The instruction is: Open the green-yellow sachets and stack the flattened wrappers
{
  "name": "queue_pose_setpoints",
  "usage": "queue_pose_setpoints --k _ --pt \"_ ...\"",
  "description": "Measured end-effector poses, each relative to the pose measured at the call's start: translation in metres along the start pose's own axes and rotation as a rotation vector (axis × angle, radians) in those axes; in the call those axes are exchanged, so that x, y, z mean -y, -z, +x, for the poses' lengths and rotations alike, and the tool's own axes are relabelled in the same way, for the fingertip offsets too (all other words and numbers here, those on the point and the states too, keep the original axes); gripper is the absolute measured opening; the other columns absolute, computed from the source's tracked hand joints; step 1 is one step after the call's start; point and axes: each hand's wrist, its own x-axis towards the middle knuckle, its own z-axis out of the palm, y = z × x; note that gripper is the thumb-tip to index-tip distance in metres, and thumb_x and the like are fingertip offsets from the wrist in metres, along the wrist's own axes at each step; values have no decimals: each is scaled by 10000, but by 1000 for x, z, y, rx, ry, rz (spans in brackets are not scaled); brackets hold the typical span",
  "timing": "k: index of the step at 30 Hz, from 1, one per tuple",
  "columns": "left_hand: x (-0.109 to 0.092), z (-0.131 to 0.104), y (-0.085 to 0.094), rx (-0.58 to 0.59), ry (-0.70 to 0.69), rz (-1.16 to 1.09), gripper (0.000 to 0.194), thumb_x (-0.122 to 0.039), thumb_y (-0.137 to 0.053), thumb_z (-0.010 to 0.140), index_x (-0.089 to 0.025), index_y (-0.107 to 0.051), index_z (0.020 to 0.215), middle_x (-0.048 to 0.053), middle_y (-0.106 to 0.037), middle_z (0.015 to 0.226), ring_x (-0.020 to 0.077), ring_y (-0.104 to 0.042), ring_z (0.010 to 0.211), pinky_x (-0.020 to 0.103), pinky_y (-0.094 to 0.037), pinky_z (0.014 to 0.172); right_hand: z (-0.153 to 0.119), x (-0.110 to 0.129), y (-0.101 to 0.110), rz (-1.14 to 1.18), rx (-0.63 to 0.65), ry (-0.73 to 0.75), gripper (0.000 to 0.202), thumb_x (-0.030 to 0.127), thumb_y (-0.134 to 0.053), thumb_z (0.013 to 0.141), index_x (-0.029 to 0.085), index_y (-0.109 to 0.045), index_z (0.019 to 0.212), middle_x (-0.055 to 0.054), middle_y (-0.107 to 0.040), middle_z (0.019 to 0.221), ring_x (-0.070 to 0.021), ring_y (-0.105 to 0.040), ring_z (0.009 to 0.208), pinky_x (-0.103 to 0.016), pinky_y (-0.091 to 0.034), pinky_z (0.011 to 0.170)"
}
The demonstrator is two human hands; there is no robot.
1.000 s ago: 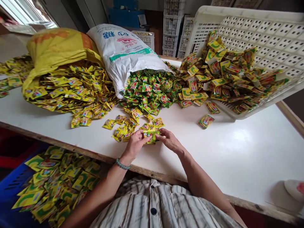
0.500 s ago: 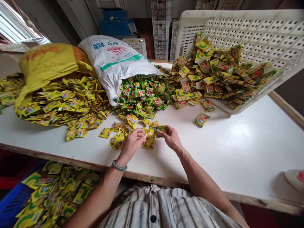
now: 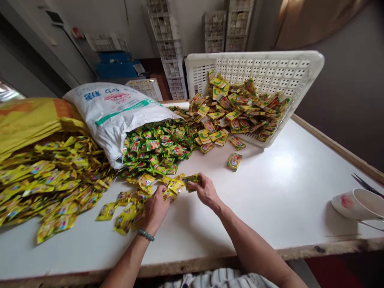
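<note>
"Head view: what do we hold?"

"Our right hand (image 3: 207,193) is closed on a shiny, flat green plastic packet (image 3: 191,183), over the smooth white table (image 3: 270,200)."

"And our left hand (image 3: 156,206)?"

"Its fingertips are at some small, shiny yellow plastic packets (image 3: 175,185), just beside the green one. We can't tell if they pinch any."

"Which step are we on?"

"Gathering little packets by hand, we think. Our next move calls for a soft pinch on the left, with the right grip snug so nothing slips."

"What's around us?"

"A white woven sack (image 3: 111,100) lies on its side, and a heap of green packets (image 3: 156,146) spills out. A big yellow sack (image 3: 39,120) has yellow packets at its mouth. A tipped white plastic basket with holes (image 3: 316,60) has small yellow-and-red boxes (image 3: 237,108) in it, and more spill out."
</note>
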Motion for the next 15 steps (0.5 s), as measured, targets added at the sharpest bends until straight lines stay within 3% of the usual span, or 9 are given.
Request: queue_pose_setpoints --k 3,6,9,12,13,15 --pt "6 18 -4 -194 -206 115 356 -290 -520 853 -104 -594 1148 204 -634 1134 346 -572 1071 430 -432 928 10 10 11 171 29 2 332 445 -716 712 185 -518 768 -6 -599 699 -139 -537 648 -284 -478 627" --pt "-3 24 -24 -282 -359 172 454 -366 -532 877 -74 -630 1210 256 -541 1304 391 -479 1204 503 -391 1018 42 27 45 227 -8 73 373 470 -708 722 169 -580 901 -42 -655 823 -179 -611 755 -335 -519 744" --pt "-20 21 -59 -259 -501 142 417 -388 -548 882 -154 -679 1201 205 -524 1386 384 -438 1285 522 -394 1043 84 52 98 -45 -181 206 313 441 -673 757 181 -610 919 -48 -662 861 -200 -606 809 -349 -500 781" --pt "-34 26 -88 -231 -494 10 409 -432 -573 858 -215 -699 1181 188 -576 1354 400 -480 1276 594 -397 1028 117 74 140 -366 -364 257 170 339 -677 746 200 -613 818 -36 -647 790 -206 -580 793 -336 -471 759" --pt "-38 31 -92 -210 -471 -79 429 -469 -586 840 -217 -703 1167 192 -594 1332 410 -500 1261 606 -402 1024 122 79 147 -408 -365 257 148 317 -684 738 203 -615 802 -30 -640 764 -202 -578 780 -325 -468 744" --pt "-45 46 -91 -120 -390 -337 554 -561 -613 790 -210 -661 1217 208 -611 1305 408 -554 1214 575 -460 994 122 82 148 -399 -212 250 149 309 -698 733 206 -632 818 -16 -637 739 -185 -579 744 -292 -468 697"
